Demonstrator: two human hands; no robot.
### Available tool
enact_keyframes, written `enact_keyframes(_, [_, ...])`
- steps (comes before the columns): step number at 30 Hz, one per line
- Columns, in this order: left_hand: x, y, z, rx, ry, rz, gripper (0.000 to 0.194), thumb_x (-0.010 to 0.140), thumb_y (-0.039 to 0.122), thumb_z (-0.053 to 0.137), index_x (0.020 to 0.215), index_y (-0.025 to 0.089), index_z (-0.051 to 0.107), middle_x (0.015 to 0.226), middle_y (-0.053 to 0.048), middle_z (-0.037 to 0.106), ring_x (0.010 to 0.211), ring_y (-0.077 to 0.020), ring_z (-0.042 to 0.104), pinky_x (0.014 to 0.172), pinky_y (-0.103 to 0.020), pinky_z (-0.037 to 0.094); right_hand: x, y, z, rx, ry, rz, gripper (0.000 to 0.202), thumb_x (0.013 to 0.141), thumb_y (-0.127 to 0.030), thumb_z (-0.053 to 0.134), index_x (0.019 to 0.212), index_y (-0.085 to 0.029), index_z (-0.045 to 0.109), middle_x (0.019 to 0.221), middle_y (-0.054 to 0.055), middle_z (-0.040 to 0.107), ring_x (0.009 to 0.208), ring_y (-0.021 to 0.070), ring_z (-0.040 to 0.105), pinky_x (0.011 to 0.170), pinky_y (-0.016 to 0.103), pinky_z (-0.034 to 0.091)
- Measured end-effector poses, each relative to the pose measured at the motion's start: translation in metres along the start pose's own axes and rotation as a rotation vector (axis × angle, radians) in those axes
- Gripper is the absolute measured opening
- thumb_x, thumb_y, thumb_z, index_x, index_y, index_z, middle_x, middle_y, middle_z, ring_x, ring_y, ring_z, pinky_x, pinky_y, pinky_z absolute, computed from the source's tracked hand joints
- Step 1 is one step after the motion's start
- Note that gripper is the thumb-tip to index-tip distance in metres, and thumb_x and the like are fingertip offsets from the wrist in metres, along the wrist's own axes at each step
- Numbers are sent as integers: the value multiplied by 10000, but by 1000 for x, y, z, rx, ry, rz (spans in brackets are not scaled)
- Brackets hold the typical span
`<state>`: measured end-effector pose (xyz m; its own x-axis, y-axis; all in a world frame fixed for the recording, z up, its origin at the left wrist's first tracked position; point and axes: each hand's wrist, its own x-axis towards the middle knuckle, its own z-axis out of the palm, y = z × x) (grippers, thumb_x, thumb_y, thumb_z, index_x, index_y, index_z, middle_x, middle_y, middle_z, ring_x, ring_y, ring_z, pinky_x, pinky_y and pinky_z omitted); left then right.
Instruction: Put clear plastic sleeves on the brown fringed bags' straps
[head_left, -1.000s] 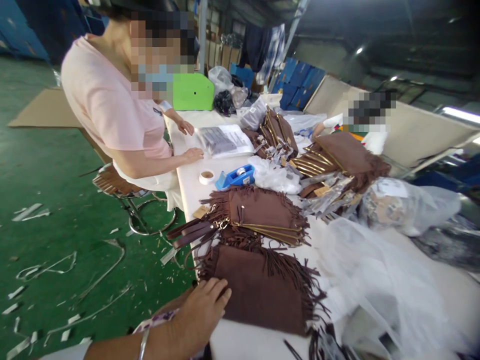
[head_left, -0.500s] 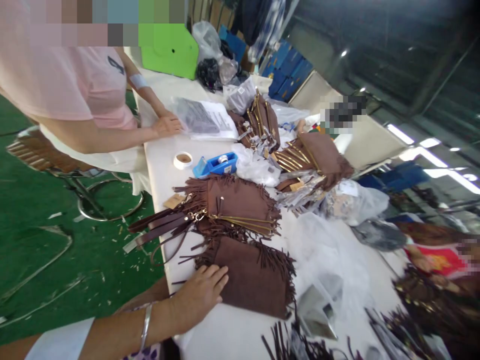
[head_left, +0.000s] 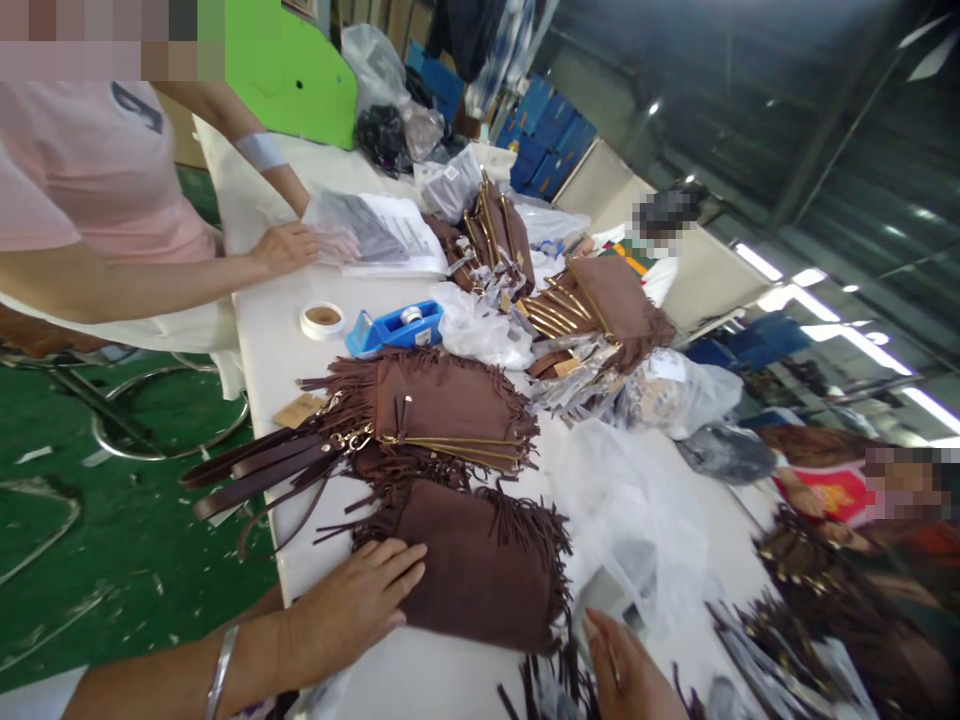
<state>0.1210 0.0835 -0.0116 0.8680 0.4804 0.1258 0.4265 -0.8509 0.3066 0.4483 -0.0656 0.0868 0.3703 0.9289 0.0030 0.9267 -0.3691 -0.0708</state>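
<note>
A dark brown fringed pouch (head_left: 480,565) lies flat on the white table in front of me. My left hand (head_left: 367,595), with a silver bracelet at the wrist, rests on its left edge, fingers stretched out and laid on the pouch. My right hand (head_left: 630,670) shows at the bottom edge, beside the pouch's lower right corner and in front of a clear plastic packet (head_left: 600,598). It is blurred and partly cut off, so what its fingers do is unclear. Just above lies a second fringed pouch (head_left: 454,400) with gold zips, straps and a card tag (head_left: 298,410).
Beyond are a tape roll (head_left: 322,320), a blue tape dispenser (head_left: 397,328) and piled brown bags (head_left: 611,300). A clear plastic sheet (head_left: 630,500) spreads at right; dark fringed pieces (head_left: 551,685) lie below. A co-worker's hands (head_left: 289,248) handle plastic-wrapped packs at left.
My right hand has come into view at the bottom edge, near the pouch. My left hand stays on the pouch. The whole view has shifted, so things sit further left.
</note>
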Motion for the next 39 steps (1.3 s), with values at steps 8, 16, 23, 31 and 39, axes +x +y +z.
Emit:
enact_keyframes(8, [-11, 0, 1, 68, 97, -98, 427, 986, 440, 424, 1320, 226, 582, 1437, -26, 501, 1206, -259, 492, 1011, -417, 346, 65, 8, 16, -341, -268, 163, 423, 948, -84, 243, 1101, -140, 633, 953, 108, 718, 924, 207, 688, 804, 297, 482])
enact_keyframes(16, [-29, -15, -3, 79, 114, -59, 397, 971, 327, 432, 1339, 261, 564, 1450, -16, 486, 1222, -246, 483, 1013, -379, 357, 61, 14, 54, -421, -249, 221, 438, 959, -82, 246, 1360, -22, 413, 1256, 196, 602, 1103, 216, 628, 830, 269, 473])
enact_keyframes(23, [-16, -14, 2, 106, 172, -89, 385, 961, 408, 471, 1278, 244, 615, 1417, 11, 521, 1210, -235, 462, 1044, -355, 322, 68, 12, 53, -452, -203, 278, 381, 945, -57, 216, 1145, -119, 534, 1009, 137, 668, 842, 231, 692, 642, 298, 463])
enact_keyframes(31, [-10, -20, -3, 92, 149, -48, 387, 958, 346, 487, 1318, 230, 570, 1398, -2, 535, 1216, -225, 458, 1036, -352, 322, 64, 17, 44, -415, -152, 334, 349, 991, -164, 219, 1138, -152, 536, 1018, 123, 681, 843, 222, 692, 660, 311, 463])
enact_keyframes(39, [-24, -34, -7, 1, 184, -70, 328, 989, 302, 407, 1172, 201, 659, 1343, -39, 570, 1234, -228, 460, 1084, -370, 318, 71, 17, 43, -416, -218, 201, 373, 967, -241, 409, 1309, -98, 454, 1183, 156, 638, 1068, 251, 622, 821, 312, 455])
